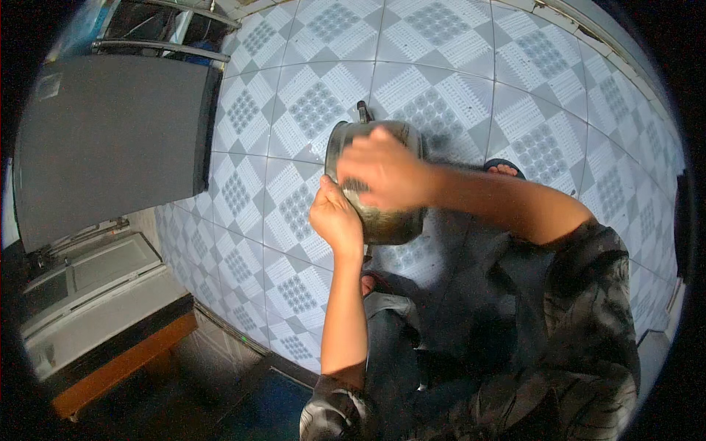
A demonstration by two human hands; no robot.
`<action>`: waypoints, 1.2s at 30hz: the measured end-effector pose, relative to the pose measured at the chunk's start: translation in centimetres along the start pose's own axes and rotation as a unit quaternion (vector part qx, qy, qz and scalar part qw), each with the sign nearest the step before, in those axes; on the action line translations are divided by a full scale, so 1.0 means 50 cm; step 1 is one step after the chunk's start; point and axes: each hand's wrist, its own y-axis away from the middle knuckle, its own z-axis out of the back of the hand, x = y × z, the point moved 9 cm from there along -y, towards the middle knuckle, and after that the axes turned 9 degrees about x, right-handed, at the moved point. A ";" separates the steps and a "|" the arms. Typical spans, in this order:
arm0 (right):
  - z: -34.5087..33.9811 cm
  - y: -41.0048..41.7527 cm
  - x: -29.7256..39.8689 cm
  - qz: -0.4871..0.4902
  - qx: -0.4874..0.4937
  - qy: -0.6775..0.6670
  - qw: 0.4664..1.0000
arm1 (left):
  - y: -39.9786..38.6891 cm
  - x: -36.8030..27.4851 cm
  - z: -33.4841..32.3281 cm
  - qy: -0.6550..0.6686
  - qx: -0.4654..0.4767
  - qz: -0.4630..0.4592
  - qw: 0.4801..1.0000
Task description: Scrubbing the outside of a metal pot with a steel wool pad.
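A metal cooking pot (394, 226) is tipped on its side, above or on the tiled floor. One dark side handle (362, 111) points away from me. My left hand (337, 218) grips the pot's rim at the left, thumb on the outside. Over the upward-facing wall of the pot lies my right hand (383, 168), blurred by motion, with its fingers bent. Whether it holds anything against the metal cannot be made out. Part of the second handle (368, 252) shows at the pot's near side.
Patterned tiles (325, 110) cover the floor. A large grey panel-like surface (116, 138) stands at the left, beside a metal rail (165, 49). Lower left is a wooden-edged ledge (127, 364). My sandalled foot (503, 168) is right of the pot.
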 end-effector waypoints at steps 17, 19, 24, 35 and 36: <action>0.030 0.031 -0.141 -0.169 -0.017 0.014 0.985 | 0.093 0.050 0.039 -0.016 -0.022 -0.058 0.998; 0.031 0.037 -0.145 -0.174 -0.024 0.002 0.984 | 0.083 0.050 0.044 -0.007 -0.016 -0.042 0.999; 0.022 -0.001 -0.053 -0.070 -0.037 -0.029 0.996 | 0.029 0.007 0.017 -0.038 0.009 -0.032 0.999; 0.008 0.001 -0.024 -0.042 0.013 0.014 0.999 | 0.051 0.063 0.001 0.003 0.091 0.003 0.996; -0.016 0.015 0.030 0.017 0.035 0.051 0.998 | 0.042 0.053 0.001 -0.011 0.096 0.006 0.995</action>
